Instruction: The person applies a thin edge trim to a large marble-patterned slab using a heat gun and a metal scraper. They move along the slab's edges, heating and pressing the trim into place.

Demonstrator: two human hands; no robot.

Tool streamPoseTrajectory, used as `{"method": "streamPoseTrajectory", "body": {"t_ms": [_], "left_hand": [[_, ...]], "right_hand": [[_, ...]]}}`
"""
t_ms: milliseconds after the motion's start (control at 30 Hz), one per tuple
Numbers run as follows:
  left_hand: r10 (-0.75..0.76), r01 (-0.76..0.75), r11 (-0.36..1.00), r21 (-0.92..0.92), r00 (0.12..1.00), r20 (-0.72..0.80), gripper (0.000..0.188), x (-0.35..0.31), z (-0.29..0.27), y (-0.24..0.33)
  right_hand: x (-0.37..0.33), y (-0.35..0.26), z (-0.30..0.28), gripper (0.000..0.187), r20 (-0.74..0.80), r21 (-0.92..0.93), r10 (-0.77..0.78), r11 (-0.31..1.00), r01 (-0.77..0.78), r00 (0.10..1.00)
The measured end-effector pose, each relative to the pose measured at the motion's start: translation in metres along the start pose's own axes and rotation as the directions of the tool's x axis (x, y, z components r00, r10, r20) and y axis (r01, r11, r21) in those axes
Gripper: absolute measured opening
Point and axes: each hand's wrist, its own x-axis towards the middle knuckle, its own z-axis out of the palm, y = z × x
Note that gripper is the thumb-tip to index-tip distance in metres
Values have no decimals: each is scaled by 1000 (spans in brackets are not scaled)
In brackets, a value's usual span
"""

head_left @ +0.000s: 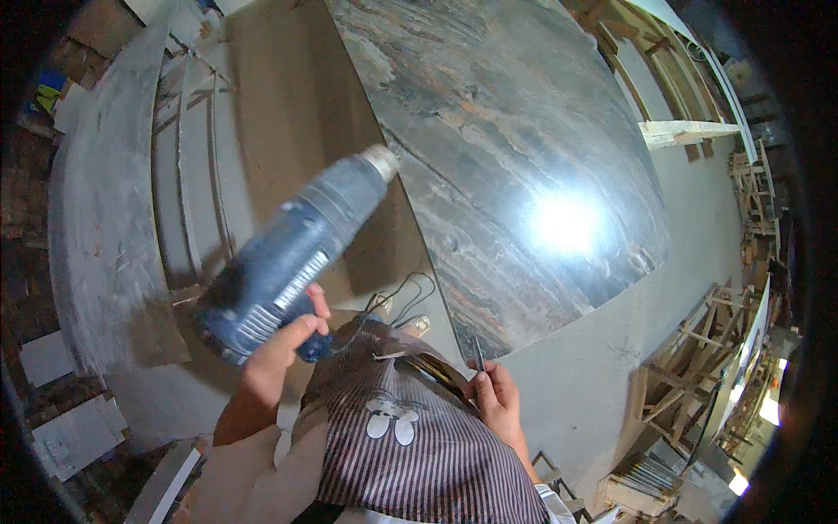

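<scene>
My left hand [278, 348] is wrapped round the handle of a dark blue heat gun [297, 244]. The gun is tilted, and its metal nozzle points up and right, over the left edge of a large glossy slab [497, 131] with grey and brown marble-like veins. Near the slab's front corner, my right hand [499, 400] pinches a thin, dark, narrow tool [478, 354], pointing upward. Its exact kind is too small to make out. A dark cord [415, 293] loops below the gun, beside my shoes.
A striped apron [410, 467] covers my front. On the left stands a pale, dusty panel [109, 218] next to metal rails. Wooden frames [694, 362] stand at the right, and a bright light reflects off the slab. Grey floor [576, 384] runs along the slab's front edge.
</scene>
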Motion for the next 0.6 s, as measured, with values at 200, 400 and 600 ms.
{"method": "streamPoseTrajectory", "body": {"t_ms": [200,400,600], "left_hand": [[191,-187,981,-48,974,123,38,30,-11,24],[-94,-123,881,458,901,423,38,84,-7,57],[-343,-82,858,506,642,685,30,150,-44,29]], "right_hand": [[10,13,17,34,-51,92,-49,994,54,997],[10,1,48,23,-118,247,36,969,-6,992],[51,9,113,27,-241,523,103,852,39,965]]}}
